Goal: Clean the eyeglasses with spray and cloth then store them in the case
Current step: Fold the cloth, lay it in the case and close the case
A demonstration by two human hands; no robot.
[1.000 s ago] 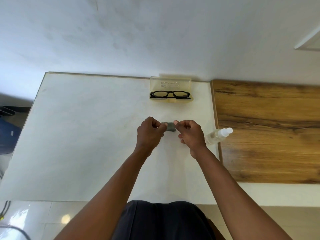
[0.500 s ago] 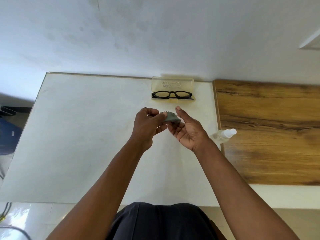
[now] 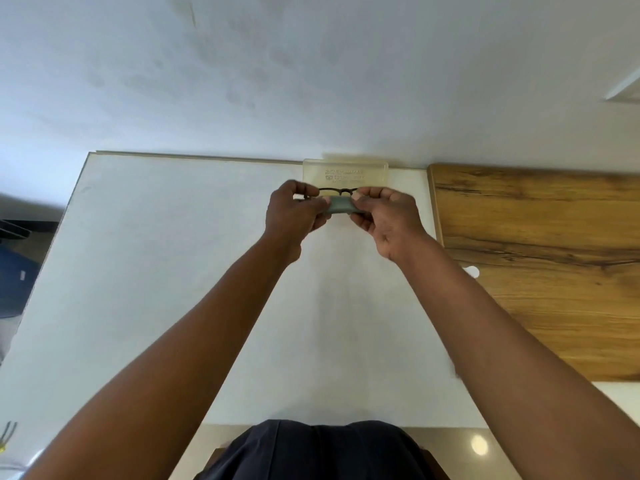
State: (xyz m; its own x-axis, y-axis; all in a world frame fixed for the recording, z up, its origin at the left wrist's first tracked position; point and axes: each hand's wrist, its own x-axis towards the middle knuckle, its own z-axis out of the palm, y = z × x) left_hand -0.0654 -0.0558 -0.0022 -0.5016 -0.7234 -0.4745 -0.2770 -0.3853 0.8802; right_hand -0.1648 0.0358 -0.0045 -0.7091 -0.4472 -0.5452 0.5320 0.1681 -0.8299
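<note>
- Both bare forearms are reaching straight out from 6 o'clock toward 12 o'clock, converging over the far part of the white bench [image 3: 173,271].
- The left hand [image 3: 294,214] is hovering knuckles-up, its fingers curled and pinching the left end of the grey cloth [image 3: 341,205].
- The right hand [image 3: 389,216] is sitting just to its 3 o'clock, fingers curled and pinching the cloth's other end; the cloth is bridging the two hands as a soft, folded band.
- The eyeglasses [image 3: 341,191], thin and dark-rimmed, are showing just at 12 o'clock of the cloth, their ends hidden behind both hands; whether the fingers are touching them I cannot tell.
- The case [image 3: 346,172], a translucent yellowish rounded-corner box with embossed lettering, is standing behind the eyeglasses at the bench's far edge against the pale wall.
- A glossy wood-grain panel [image 3: 536,271] is lying at 3 o'clock; the spray bottle's white cap [image 3: 471,271] is peeking out past the right forearm.
</note>
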